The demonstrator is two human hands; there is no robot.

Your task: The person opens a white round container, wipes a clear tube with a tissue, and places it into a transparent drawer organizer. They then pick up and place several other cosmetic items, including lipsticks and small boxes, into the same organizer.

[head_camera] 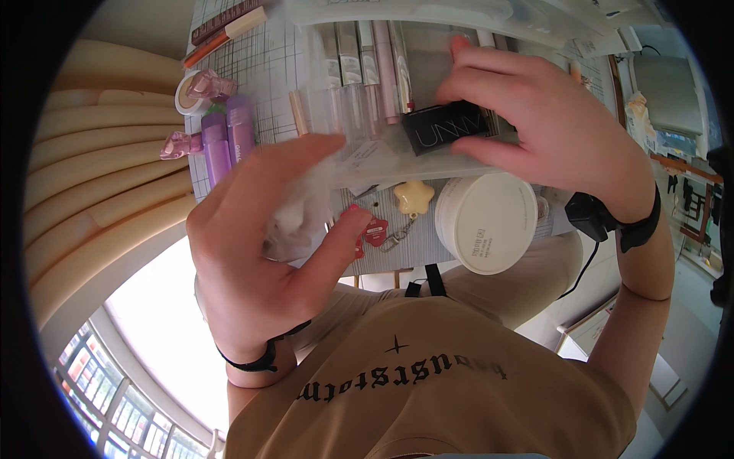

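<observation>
My right hand (545,115) holds a small black box (427,133) with light lettering between thumb and fingers. The box is tilted over a translucent plastic container (401,169), where several slim cosmetic tubes (351,63) lie side by side. Lower left, my left hand (269,246) is blurred, with thumb and index finger spread and nothing gripped between them. Its thumb tip overlaps a red flower-shaped piece (375,230). Beside that piece is a yellow star charm (414,198) with a metal clasp. Behind the left fingers is a whitish translucent item (295,226), too unclear to name.
A round white lidded tub (493,224) stands at the table's near edge. Purple tubes (217,146), a small round jar (189,94) and pencil-like sticks (226,35) lie to the left. Beige curtain folds (114,166) flank the table. A black cable (582,275) hangs from my right wrist.
</observation>
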